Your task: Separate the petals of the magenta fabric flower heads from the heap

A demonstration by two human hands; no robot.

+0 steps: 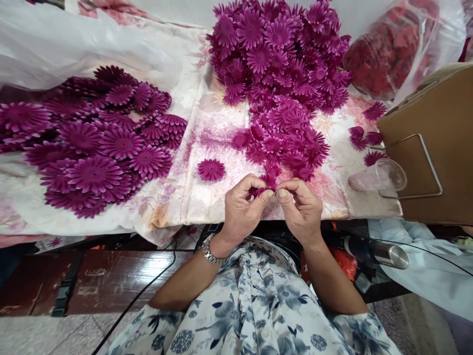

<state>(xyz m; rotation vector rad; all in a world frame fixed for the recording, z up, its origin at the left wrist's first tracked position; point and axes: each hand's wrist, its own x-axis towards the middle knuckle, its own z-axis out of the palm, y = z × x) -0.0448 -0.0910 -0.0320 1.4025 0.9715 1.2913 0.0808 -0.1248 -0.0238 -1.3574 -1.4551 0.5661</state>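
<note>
At the near edge of the worktop (192, 195), the left hand (242, 209) and right hand (301, 209) meet. Both sets of fingers are closed in a pinch on one small magenta flower piece (266, 183), raised close, apparently for fine fingertip handling. The loose pile (281, 74) lies within easy reach beyond.

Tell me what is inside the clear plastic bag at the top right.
The clear plastic bag holds red flower pieces, dimly visible through its film. Whatever lies deeper among them is covered.
</note>
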